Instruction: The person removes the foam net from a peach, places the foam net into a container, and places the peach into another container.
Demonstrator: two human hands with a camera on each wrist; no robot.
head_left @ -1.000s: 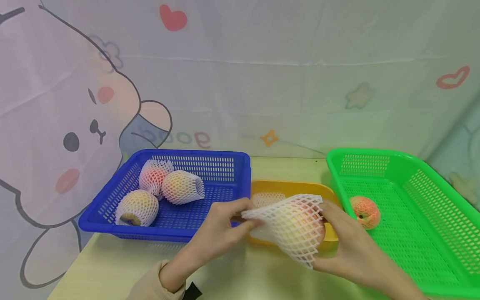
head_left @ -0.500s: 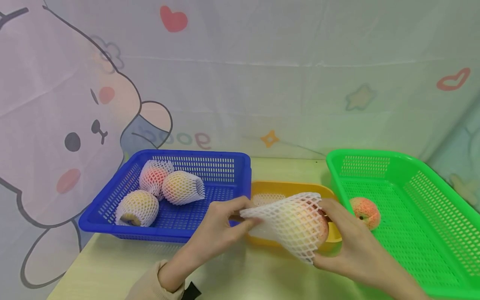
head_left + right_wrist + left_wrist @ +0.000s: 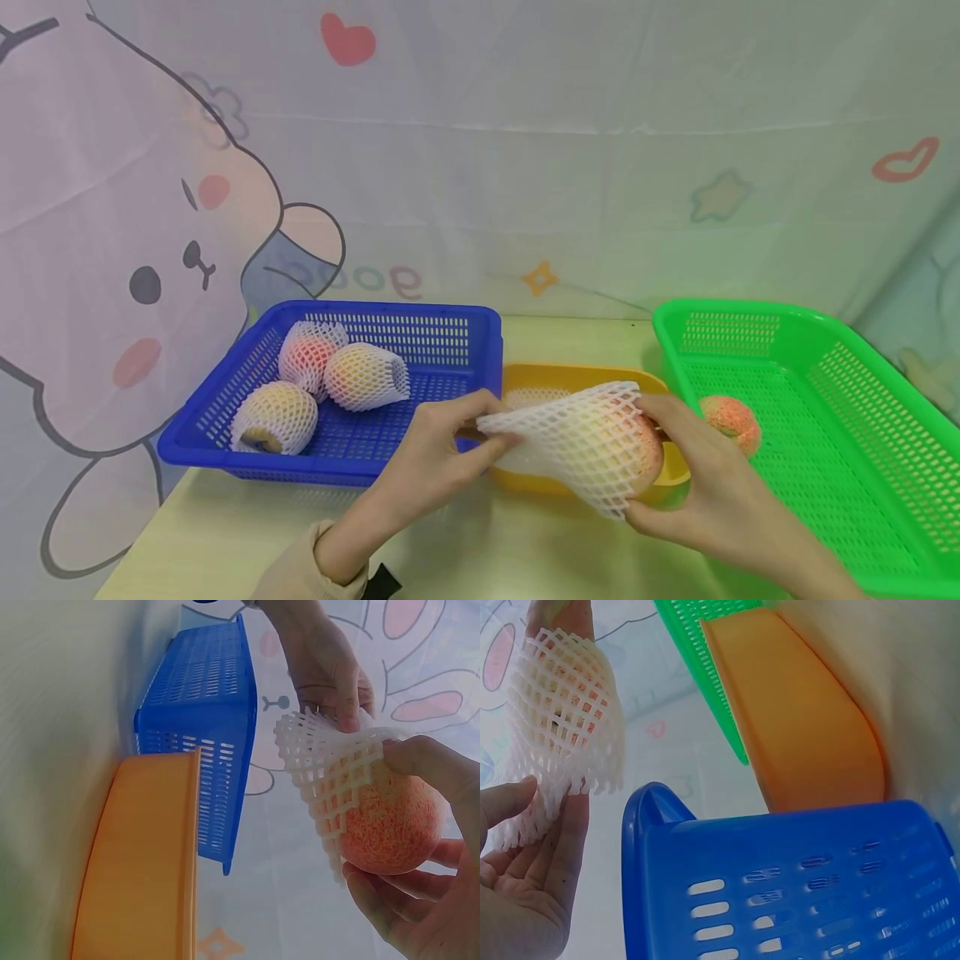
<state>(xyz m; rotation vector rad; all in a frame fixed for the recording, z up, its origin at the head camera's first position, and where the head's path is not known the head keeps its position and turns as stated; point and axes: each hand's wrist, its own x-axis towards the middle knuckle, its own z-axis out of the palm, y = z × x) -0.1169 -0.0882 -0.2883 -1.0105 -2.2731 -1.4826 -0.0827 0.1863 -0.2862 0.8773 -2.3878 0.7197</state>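
Observation:
A red-and-yellow apple-like fruit (image 3: 651, 446) is partly inside a white foam net sleeve (image 3: 551, 437), above the table's middle. My left hand (image 3: 438, 458) pinches the sleeve's narrow gathered end between thumb and fingers. On the other side my right hand (image 3: 712, 487) grips the fruit and the sleeve's wide mouth. The right wrist view shows the fruit's bare red side (image 3: 401, 829) outside the net, with the right thumb on the net's edge. In the left wrist view the sleeve (image 3: 566, 712) covers the fruit's near end.
Three netted fruits lie in a blue basket (image 3: 442, 333) at left. A yellow basin (image 3: 630, 375) behind the hands contains white foam netting (image 3: 536, 398). One bare fruit (image 3: 733, 421) lies in the green basket (image 3: 832, 467) at right. A printed curtain (image 3: 585, 183) hangs behind.
The right hand and fruit have shifted slightly right and up, and more of the fruit's red side shows past the sleeve's mouth. The left hand keeps its pinch, almost still.

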